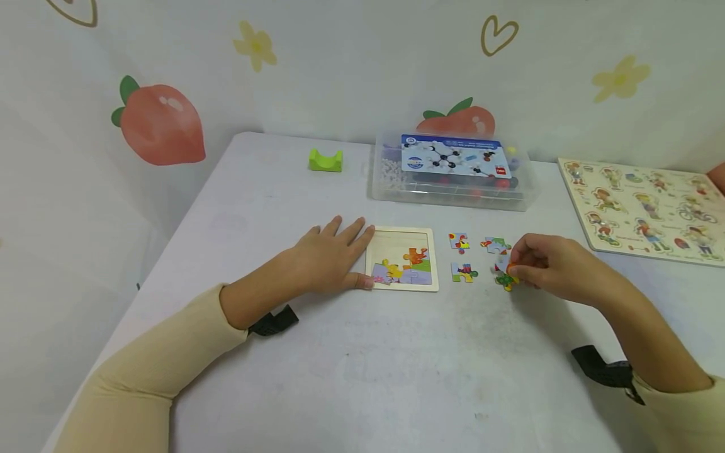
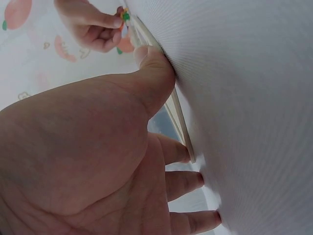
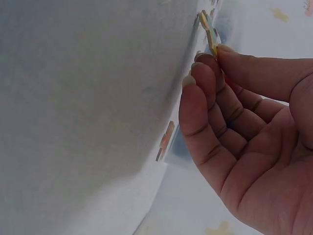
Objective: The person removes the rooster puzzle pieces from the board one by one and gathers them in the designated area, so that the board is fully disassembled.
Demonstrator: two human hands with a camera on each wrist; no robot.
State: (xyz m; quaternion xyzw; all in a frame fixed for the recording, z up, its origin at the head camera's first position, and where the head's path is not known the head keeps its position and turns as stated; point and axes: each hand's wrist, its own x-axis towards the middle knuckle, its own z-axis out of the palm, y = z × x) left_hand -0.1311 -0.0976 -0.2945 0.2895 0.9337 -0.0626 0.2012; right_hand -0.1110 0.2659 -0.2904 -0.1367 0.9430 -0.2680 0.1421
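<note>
My left hand (image 1: pixel 331 257) lies with spread, straight fingers over the left edge of a wooden puzzle frame (image 1: pixel 435 267). Several joined pieces fill the lower part of that frame, among them one with a yellow figure (image 1: pixel 392 269). To the right, my right hand (image 1: pixel 557 267) pinches a colourful puzzle piece (image 1: pixel 504 277) between thumb and fingers; the right wrist view shows this piece (image 3: pixel 210 34) tilted at the fingertips. Loose on the table are an upper-left piece (image 1: pixel 459 242), a lower-left piece (image 1: pixel 464 272) and another piece (image 1: pixel 495 245) beside the right hand.
Behind the frame sits a clear plastic box (image 1: pixel 453 195) with a molecule-picture card (image 1: pixel 453 156) on it. A green cradle-shaped block (image 1: pixel 325 161) stands at the back left. At the right lies a wooden picture board (image 1: pixel 651 214).
</note>
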